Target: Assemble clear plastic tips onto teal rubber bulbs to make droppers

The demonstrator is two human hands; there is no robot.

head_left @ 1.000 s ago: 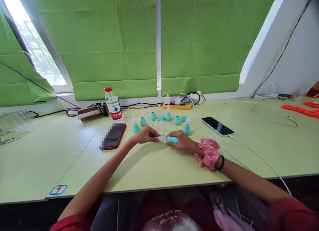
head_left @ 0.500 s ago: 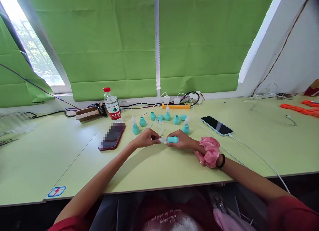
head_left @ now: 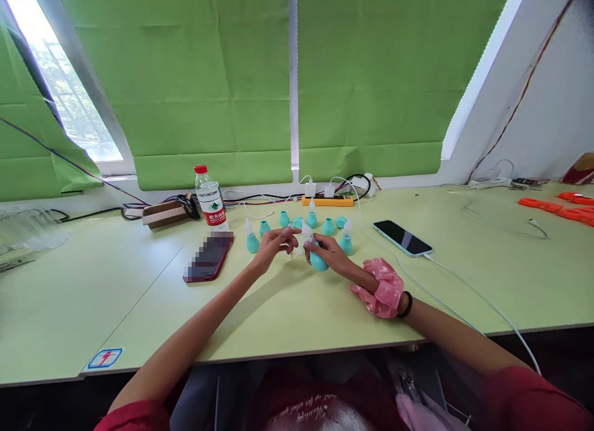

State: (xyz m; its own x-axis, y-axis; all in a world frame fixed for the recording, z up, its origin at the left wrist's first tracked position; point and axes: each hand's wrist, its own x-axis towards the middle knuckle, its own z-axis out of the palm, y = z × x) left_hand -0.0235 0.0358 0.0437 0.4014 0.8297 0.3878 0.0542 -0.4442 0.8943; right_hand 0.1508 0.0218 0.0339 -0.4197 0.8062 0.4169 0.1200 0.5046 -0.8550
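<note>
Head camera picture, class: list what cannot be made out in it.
- Dark red phone: screen blurred out.
- Water bottle: label print too small.
- Teal bulb: partly hidden by the right hand.
- Left hand: whether it pinches a clear piece is too small to tell.

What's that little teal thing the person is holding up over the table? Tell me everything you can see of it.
The teal bulb is a small rounded piece, seemingly soft rubber or silicone, with a pale translucent tip on top. It stands roughly upright, tip leaning slightly left, low over the green table. The right hand wraps its body; the left hand is close beside the tip, contact unclear. Similar teal bulbs stand behind it.
</note>
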